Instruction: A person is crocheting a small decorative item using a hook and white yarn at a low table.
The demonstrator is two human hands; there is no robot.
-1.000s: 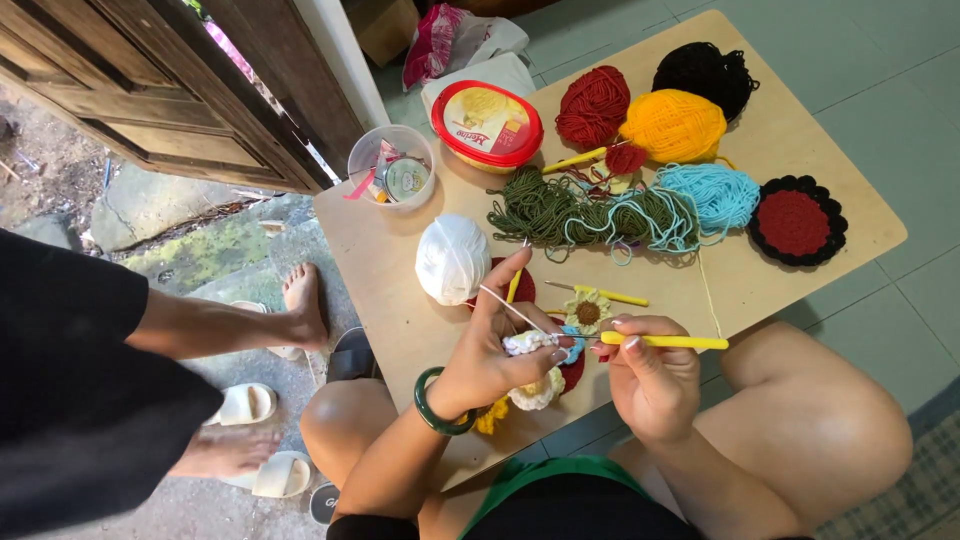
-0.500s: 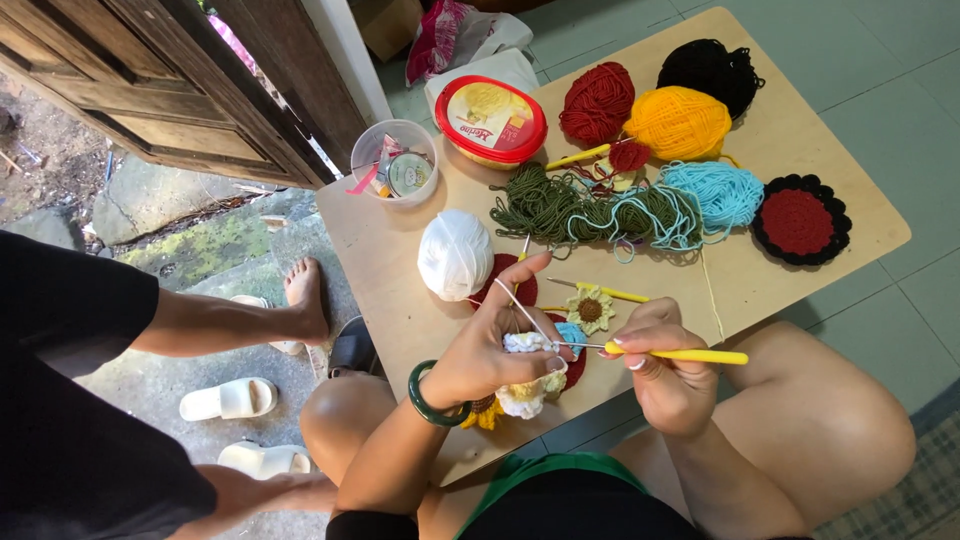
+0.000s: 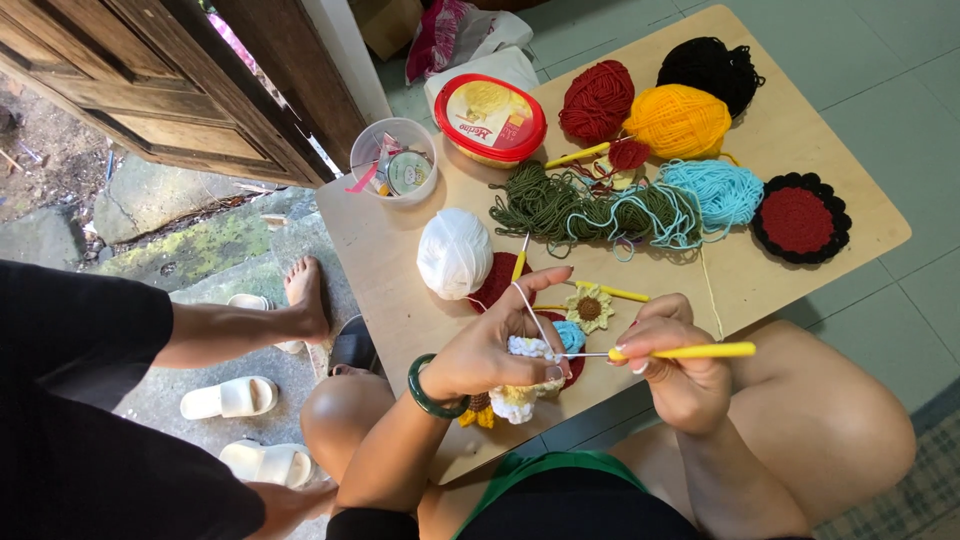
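Note:
My left hand [image 3: 500, 345], with a green bangle on the wrist, pinches a small white, blue and yellow crochet piece [image 3: 528, 378] at the near edge of the low wooden table [image 3: 400, 270]. White yarn [image 3: 530, 312] runs over its raised fingers toward the white yarn ball [image 3: 455, 253]. My right hand [image 3: 668, 362] grips a yellow-handled crochet hook [image 3: 690, 351] whose metal tip points left into the piece. A small crocheted sunflower [image 3: 589, 308] lies on the table just beyond both hands.
On the table lie red [image 3: 597, 100], orange [image 3: 679, 121] and black [image 3: 712, 68] yarn balls, loose green [image 3: 540, 200] and light blue yarn [image 3: 715, 190], a red-and-black crocheted round [image 3: 800, 218], a red-lidded tub [image 3: 491, 119] and a clear cup [image 3: 394, 160]. Another person's legs [image 3: 240, 325] and white slippers [image 3: 230, 398] are at left.
My right hand has drawn the hook slightly to the right, and the left hand has shifted a little with the piece. The other person's foot and slippers have moved at left.

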